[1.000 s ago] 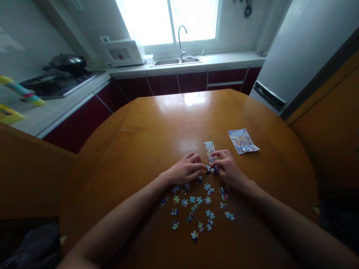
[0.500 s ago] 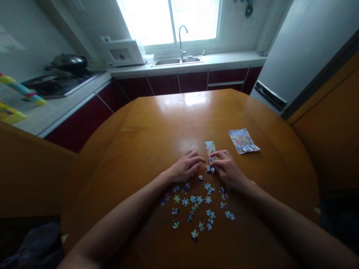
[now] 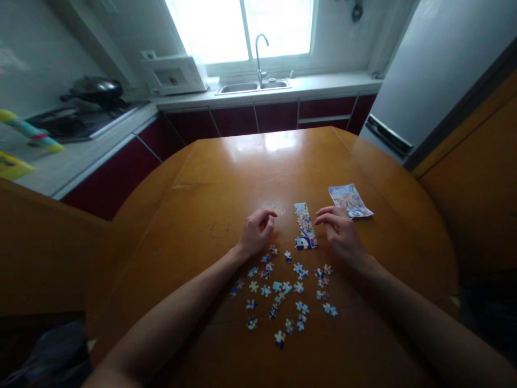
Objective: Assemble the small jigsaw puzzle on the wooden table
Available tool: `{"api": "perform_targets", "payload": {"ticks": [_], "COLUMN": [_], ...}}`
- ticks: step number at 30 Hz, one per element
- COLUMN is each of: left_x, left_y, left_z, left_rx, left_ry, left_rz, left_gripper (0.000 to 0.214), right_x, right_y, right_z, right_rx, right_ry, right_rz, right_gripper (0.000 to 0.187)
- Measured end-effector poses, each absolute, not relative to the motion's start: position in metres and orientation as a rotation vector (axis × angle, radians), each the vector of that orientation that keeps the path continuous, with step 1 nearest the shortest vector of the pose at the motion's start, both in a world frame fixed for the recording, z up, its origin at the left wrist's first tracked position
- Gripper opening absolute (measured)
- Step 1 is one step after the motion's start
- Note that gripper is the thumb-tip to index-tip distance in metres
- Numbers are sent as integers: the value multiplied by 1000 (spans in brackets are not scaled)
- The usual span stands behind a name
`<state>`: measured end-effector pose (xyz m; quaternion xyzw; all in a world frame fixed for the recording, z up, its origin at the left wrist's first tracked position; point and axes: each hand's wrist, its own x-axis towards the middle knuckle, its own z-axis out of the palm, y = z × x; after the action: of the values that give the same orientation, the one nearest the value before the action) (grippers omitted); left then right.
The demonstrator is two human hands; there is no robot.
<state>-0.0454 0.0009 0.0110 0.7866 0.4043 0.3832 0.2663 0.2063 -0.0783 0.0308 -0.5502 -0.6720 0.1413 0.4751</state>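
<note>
Lying nearest, scattered pieces [image 3: 299, 287] are left loose; beyond them, a puzzle strip [image 3: 305, 222] (one narrow band) is already assembled between left hand [image 3: 256, 231] and right hand [image 3: 341, 231], both loosely curled, nothing visibly gripped; its long axis is aimed near to far, far end slanted slightly left.

Below the window [image 3: 280, 27], a tap [image 3: 257, 56] rises behind the sink [image 3: 238, 88], set in a pale counter [image 3: 335, 82] above dark red cupboards [image 3: 234, 123]. A microwave [image 3: 175, 76] stands left of the sink; farther left, a pan [image 3: 97, 91] sits on the stove [image 3: 100, 124]. Right, a fridge [image 3: 428, 70].
</note>
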Motion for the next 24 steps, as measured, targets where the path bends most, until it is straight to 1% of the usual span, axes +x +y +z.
{"api": "perform_targets", "payload": {"ticks": [4,10,21,24], "left_x": [-44,-44,-43,-42], "left_y": [0,-2,-2,-3], "left_z": [13,15,18,19], "left_rx": [2079,2062,2067,2078], "left_ry": [1129,1045,1044,1026], "left_rz": [988,982,934,928], "left_gripper": [21,26,23,23], "right_x": [212,213,210,210], "right_y": [-76,-78,-79,-79], "right_z": [32,38,40,41], "right_rx": [-1352,-1304,-1300,-1307], "right_ry": [-1627,-1520,-1496,-1497], "right_rz": [328,333,323,339], "right_gripper": [30,28,29,26]}}
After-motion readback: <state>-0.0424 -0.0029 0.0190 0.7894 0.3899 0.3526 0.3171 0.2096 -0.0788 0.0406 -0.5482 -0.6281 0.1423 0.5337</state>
